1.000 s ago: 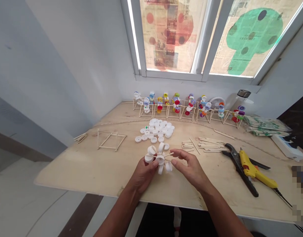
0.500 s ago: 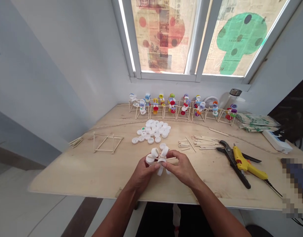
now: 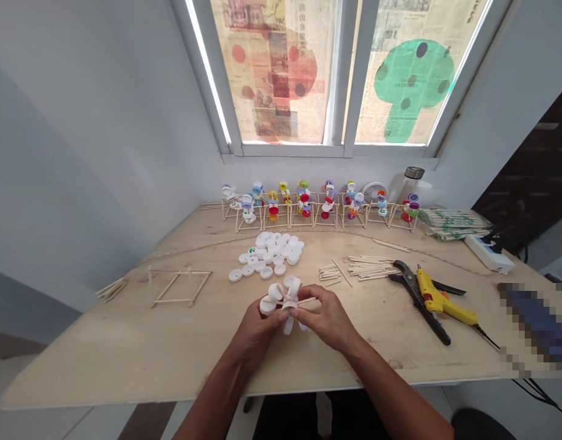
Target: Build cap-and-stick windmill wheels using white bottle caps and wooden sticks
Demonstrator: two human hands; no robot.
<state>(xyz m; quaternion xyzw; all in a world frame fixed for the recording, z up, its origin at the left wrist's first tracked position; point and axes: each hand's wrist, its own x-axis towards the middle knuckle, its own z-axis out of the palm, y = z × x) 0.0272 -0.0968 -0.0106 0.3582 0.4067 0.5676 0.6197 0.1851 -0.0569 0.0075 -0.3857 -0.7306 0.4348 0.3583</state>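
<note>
Both my hands grip a small wheel of white bottle caps [image 3: 275,292] joined by thin wooden sticks, held above the near middle of the table. My left hand [image 3: 261,327] has its fingers closed on the wheel's left and lower side. From the right, my right hand [image 3: 325,315] pinches it near the front cap, and a stick pokes out beside those fingers. The thumbs almost meet at the front cap. Just beyond lies a heap of loose white bottle caps [image 3: 274,252]. A stick frame [image 3: 173,300] stands to the left.
Cut sticks [image 3: 370,269] lie right of the caps. Farther right are black-handled cutters [image 3: 421,299] and a yellow glue gun [image 3: 450,308] with a trailing cord. Finished coloured cap wheels on stick frames [image 3: 303,208] line the back, near a power strip [image 3: 489,253].
The camera view has shifted, so the table and its things appear farther left. Both hands keep hold of the cap wheel, with barely any change in grip.
</note>
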